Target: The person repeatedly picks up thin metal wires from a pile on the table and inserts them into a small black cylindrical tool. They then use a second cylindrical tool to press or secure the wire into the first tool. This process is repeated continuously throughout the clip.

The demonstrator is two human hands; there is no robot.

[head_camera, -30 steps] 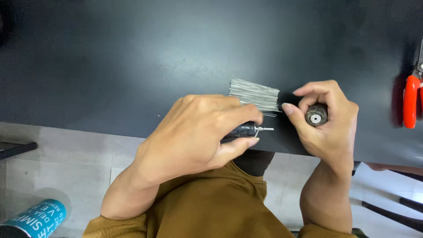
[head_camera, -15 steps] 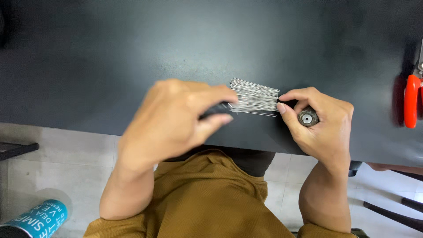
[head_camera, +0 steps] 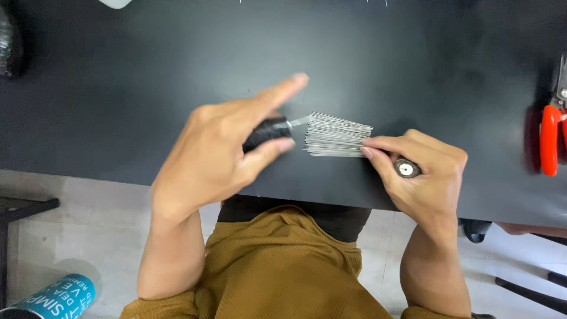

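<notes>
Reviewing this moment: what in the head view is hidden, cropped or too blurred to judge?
- Black-handled tool in the left hand: the palm hides most of its handle; only a small metal tip shows.
- Fan of thin grey metal strips: its base disappears under the right hand.
- Round metal piece between the right fingers: too small to identify.
- Red-handled cutters: cut off by the right edge, blurred.
- Blue can: cropped at the bottom edge.

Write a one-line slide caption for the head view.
Left hand grips a black-handled tool beside grey wire bristles pinched by the right hand on a black table.
</notes>
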